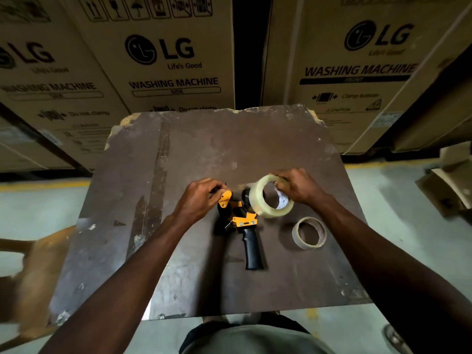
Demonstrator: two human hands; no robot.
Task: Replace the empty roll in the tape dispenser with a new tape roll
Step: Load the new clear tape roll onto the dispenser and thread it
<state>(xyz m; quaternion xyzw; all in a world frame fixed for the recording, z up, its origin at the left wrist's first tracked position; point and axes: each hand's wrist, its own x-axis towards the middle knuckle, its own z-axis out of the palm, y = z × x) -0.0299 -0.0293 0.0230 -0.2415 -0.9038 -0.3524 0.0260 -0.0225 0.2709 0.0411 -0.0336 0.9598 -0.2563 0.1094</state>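
Head view: the tape dispenser [238, 221] is laid flat on the table [194, 154]. Its yellow front flap [225, 199] is pinched by the left hand [200, 198]. The new clear tape roll [271, 195] is gripped, fingers [281, 186] curled through its core, by the right hand [298, 187] just right of the dispenser head. The empty cardboard core [309, 233] is seen right of the handle.

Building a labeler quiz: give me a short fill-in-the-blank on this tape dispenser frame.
1. The right hand holds the new roll of ____ tape.
2. The empty cardboard core lies on the ____.
3. The left hand holds the dispenser at its ____ end.
4. The dispenser's handle is ____ in colour.

Missing words: clear; table; yellow; black
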